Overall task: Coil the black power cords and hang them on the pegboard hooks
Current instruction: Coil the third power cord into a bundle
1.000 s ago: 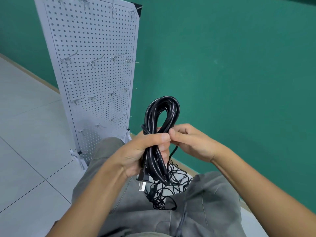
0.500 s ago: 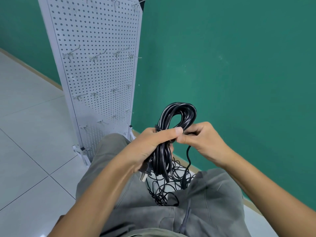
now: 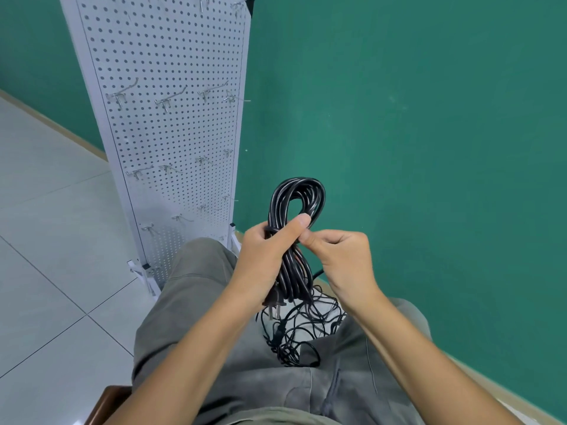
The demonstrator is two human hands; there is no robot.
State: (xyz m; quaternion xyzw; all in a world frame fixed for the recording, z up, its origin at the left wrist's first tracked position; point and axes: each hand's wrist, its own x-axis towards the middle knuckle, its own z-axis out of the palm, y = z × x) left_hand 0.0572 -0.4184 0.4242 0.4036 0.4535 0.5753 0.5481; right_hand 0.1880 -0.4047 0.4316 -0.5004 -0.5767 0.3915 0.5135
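Head view: the left hand clamps the coiled power cord at its waist so the loops hold; the right hand pinches a strand beside it, likely to bind it

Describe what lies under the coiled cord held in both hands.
Beneath the coiled cord a tangle of thin black cords lies on pale floor between grey-trousered knees; the knees and forearms cover its edges.

Two hands, left hand and right hand, are showing; one coiled cord, one tangled cord pile, one pegboard.
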